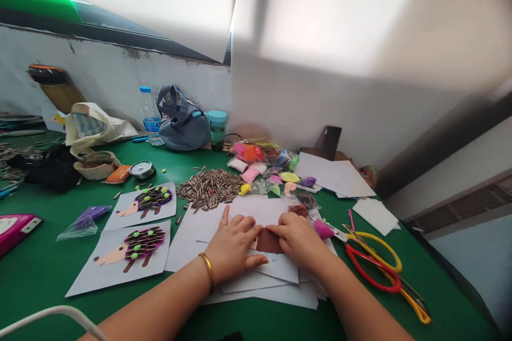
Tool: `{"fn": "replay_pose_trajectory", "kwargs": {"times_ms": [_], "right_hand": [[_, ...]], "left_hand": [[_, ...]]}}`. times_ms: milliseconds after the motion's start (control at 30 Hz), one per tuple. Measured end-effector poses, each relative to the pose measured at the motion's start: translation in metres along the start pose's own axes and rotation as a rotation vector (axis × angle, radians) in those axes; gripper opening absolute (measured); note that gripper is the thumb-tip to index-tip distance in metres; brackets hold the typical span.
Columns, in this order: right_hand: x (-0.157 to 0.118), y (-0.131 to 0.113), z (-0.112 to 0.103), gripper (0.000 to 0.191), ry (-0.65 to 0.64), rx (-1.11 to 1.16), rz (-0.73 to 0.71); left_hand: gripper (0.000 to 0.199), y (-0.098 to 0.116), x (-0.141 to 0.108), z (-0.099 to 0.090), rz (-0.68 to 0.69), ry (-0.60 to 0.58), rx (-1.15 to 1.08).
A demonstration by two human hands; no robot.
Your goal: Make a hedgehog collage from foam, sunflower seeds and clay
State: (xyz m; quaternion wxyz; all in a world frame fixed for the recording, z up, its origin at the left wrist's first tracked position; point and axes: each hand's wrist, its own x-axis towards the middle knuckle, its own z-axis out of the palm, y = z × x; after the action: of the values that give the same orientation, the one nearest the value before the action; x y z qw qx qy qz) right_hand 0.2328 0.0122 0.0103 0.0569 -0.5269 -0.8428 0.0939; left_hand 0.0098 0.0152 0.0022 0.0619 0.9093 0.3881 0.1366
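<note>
A flat, dark brown clay shape lies on a white sheet between my hands, with blue drawn lines just below it. My left hand rests on the paper, thumb stretched out and fingertips at the clay's left edge. A small peach clay piece shows partly beside those fingers. From the other side, my right hand touches the clay's upper right with its index finger extended, the other fingers bent but not gripping. To the left are two hedgehog pictures, one upper and one lower, with seed spines and green dots.
Striped sunflower seeds are heaped behind the papers, beside colourful clay packets. Yellow-handled and red-handled scissors lie at right. A blue bag, water bottle and teal-lidded cup stand by the wall.
</note>
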Motion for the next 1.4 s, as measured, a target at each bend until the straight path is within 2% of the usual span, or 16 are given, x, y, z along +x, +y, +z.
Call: {"fn": "replay_pose_trajectory", "kwargs": {"times_ms": [133, 267, 567, 767, 1000, 1200, 1400], "right_hand": [[0.001, 0.001, 0.002, 0.042, 0.032, 0.020, 0.009], [0.002, -0.005, 0.004, 0.045, -0.009, 0.003, -0.007], [0.005, -0.007, 0.005, 0.040, 0.001, 0.006, -0.016], [0.005, -0.003, 0.005, 0.045, 0.018, 0.043, -0.007], [0.006, -0.007, 0.005, 0.039, 0.013, 0.038, -0.032], [0.003, 0.000, 0.001, 0.046, 0.030, 0.049, -0.002], [0.003, -0.003, 0.004, 0.044, 0.000, 0.016, -0.032]], "left_hand": [[0.067, -0.001, 0.000, 0.002, 0.001, 0.007, 0.002], [0.071, -0.002, 0.000, 0.004, -0.016, 0.035, -0.009], [0.057, 0.000, 0.001, 0.001, -0.012, 0.044, -0.023], [0.055, -0.001, 0.002, 0.001, -0.010, 0.048, -0.036], [0.053, 0.001, 0.001, -0.002, -0.008, 0.038, -0.032], [0.056, 0.000, 0.001, 0.000, -0.011, 0.041, -0.032], [0.054, 0.001, 0.001, -0.004, -0.004, 0.025, -0.025]]}}
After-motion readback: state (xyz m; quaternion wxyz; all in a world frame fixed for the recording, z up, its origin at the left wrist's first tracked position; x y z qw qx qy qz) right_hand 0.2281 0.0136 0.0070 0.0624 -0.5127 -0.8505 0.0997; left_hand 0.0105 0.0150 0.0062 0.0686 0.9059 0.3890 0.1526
